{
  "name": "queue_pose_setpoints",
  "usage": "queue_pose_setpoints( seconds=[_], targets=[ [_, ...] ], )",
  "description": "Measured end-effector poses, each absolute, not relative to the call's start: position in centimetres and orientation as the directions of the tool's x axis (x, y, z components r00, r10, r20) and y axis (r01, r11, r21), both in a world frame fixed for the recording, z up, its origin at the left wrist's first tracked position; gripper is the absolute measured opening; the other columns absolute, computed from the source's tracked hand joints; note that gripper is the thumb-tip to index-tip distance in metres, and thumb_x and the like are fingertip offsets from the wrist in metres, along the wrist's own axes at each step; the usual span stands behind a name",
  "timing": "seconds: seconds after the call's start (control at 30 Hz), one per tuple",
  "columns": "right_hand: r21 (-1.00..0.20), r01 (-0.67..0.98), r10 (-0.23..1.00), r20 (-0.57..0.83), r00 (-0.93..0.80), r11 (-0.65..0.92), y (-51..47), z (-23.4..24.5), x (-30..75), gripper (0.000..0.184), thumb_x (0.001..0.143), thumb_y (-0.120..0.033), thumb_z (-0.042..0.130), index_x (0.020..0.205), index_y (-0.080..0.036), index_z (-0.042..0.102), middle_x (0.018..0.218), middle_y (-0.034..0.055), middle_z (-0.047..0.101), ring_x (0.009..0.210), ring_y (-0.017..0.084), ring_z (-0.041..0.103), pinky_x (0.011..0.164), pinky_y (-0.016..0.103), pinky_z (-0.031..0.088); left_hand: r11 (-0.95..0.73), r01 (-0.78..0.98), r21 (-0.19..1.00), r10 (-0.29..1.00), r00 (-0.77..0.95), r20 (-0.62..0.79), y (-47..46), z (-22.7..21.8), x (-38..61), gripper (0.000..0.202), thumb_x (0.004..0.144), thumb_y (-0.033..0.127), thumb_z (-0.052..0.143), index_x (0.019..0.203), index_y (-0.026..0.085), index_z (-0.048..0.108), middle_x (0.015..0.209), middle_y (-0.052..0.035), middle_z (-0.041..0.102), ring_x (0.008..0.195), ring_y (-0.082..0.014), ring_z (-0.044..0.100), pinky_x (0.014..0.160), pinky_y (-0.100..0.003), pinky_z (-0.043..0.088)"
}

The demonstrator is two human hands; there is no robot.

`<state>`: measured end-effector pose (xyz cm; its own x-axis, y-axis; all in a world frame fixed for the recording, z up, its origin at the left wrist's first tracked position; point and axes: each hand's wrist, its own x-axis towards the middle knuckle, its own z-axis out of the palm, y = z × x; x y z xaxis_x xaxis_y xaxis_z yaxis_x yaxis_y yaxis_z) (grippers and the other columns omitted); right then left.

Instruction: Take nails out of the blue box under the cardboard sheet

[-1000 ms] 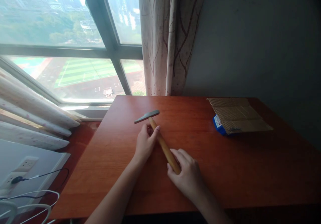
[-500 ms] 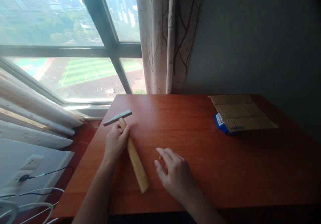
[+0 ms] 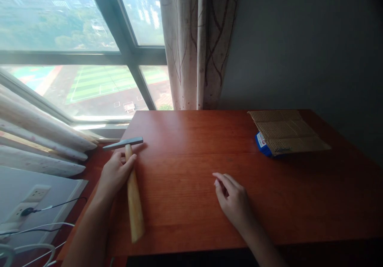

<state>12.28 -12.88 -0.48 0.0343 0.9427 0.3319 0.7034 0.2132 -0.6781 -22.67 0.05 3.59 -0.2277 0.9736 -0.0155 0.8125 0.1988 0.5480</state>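
My left hand (image 3: 115,173) is closed around the upper part of a hammer's wooden handle (image 3: 135,203), just below the head. The grey metal hammer head (image 3: 124,142) tapers toward the left and is held near the table's left edge. The handle's butt points down toward the front edge. Over the middle of the table, my right hand (image 3: 233,195) is loosely curled, with a small gap between thumb and index finger and nothing visible in it. Its other fingers are partly hidden.
On the reddish wooden table (image 3: 185,147), a cardboard sheet (image 3: 289,133) lies over a blue box (image 3: 262,144) with a white label, at the back right. Small thin metal pieces (image 3: 283,149) seem to lie on the cardboard. Cables (image 3: 36,225) and wall sockets (image 3: 37,194) are at lower left.
My left hand has carried the hammer left and slightly toward me, turning its handle more upright in view. My right hand has moved right, its fingers drawing closer together.
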Motion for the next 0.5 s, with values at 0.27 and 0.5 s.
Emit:
queue_pose_setpoints(
  seconds=[0.27, 0.5],
  targets=[
    [-0.701, 0.682, 0.942, 0.331, 0.054, 0.207, -12.87, -0.57, 12.44, 0.026, 0.098, -0.017, 0.045, 0.112, -0.017, 0.067, 0.091, 0.0070, 0.072, 0.080, 0.017, 0.070, 0.072, 0.027, 0.055, 0.184, 0.838, 0.514, 0.978, -0.211, -0.007, 0.10, 3.96, -22.64, 0.048, 0.075, 0.060, 0.051, 0.095, 0.018, 0.063, 0.087, -0.0111, 0.074, 0.083, -0.0321, 0.071, 0.071, -0.036, 0.049],
    [-0.722, 0.668, 0.945, 0.316, 0.085, 0.182, -12.92, -0.30, 12.39, 0.029, 0.097, -0.018, 0.045, 0.117, -0.018, 0.066, 0.092, 0.0077, 0.073, 0.080, 0.018, 0.071, 0.068, 0.027, 0.057, 0.196, 0.826, 0.528, 0.977, -0.210, -0.033, 0.06, 4.20, -22.35, 0.047, 0.074, 0.060, 0.053, 0.093, 0.018, 0.062, 0.082, -0.0091, 0.073, 0.080, -0.0308, 0.071, 0.069, -0.034, 0.049]
  ],
)
